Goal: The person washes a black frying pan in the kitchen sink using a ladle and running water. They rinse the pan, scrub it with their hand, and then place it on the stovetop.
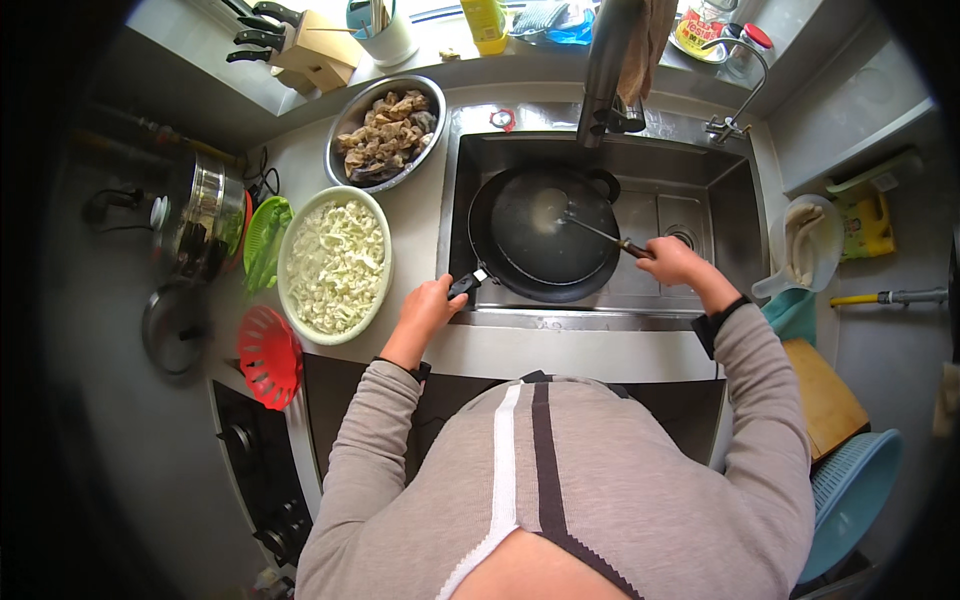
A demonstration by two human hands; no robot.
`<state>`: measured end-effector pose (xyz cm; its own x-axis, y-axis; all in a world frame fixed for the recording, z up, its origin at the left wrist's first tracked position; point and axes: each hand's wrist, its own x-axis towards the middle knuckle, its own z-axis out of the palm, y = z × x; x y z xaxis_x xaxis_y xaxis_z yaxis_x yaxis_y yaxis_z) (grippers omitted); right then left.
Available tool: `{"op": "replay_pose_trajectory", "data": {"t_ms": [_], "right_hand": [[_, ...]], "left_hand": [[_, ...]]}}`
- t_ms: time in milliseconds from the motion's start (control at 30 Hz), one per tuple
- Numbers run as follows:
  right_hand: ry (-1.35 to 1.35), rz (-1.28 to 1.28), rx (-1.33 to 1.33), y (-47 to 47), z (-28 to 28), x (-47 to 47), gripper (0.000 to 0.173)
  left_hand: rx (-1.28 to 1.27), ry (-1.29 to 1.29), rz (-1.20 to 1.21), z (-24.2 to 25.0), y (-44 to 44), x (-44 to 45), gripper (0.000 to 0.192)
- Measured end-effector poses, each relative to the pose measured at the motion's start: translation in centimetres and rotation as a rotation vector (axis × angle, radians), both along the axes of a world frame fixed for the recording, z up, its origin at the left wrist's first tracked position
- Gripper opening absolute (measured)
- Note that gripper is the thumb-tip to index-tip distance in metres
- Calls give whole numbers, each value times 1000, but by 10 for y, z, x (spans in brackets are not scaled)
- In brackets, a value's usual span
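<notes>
A black wok (517, 232) sits in the left part of the stainless steel sink (720, 180), with cloudy water pooled inside. My left hand (430, 307) grips the wok's black handle (466, 283) at the sink's front left edge. In my right hand (673, 262) is the dark wooden handle of a long metal cooking utensil (600, 231). Its far end reaches into the water near the wok's middle, where pale liquid blurs its shape. A small loop handle (604, 185) stands on the wok's far right side.
Left of the sink are a bowl of chopped cauliflower (335, 262), a metal bowl of brown mushroom-like pieces (390, 139) and a red slotted basket (268, 360). The faucet (600, 82) hangs over the sink's back edge. A gas hob (259, 472) lies at lower left, a blue colander (855, 495) at lower right.
</notes>
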<state>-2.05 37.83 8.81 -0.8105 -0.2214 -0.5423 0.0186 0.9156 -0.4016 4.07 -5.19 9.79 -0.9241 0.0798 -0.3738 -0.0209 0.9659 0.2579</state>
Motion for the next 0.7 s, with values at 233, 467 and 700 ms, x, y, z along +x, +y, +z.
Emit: {"op": "replay_pose_trajectory", "data": {"t_ms": [233,467,700], "right_hand": [[48,-186,23,24,54,23,27],[-113,-359,-57,8,42,7,24],[2,-308,-179,-15,2,-13,25]], "left_hand": [[-23,-17,-14,8,6,-11,35],[-113,-5,-101,27,15,-24,38],[-107,-52,-62,37,22,-30,37]]}}
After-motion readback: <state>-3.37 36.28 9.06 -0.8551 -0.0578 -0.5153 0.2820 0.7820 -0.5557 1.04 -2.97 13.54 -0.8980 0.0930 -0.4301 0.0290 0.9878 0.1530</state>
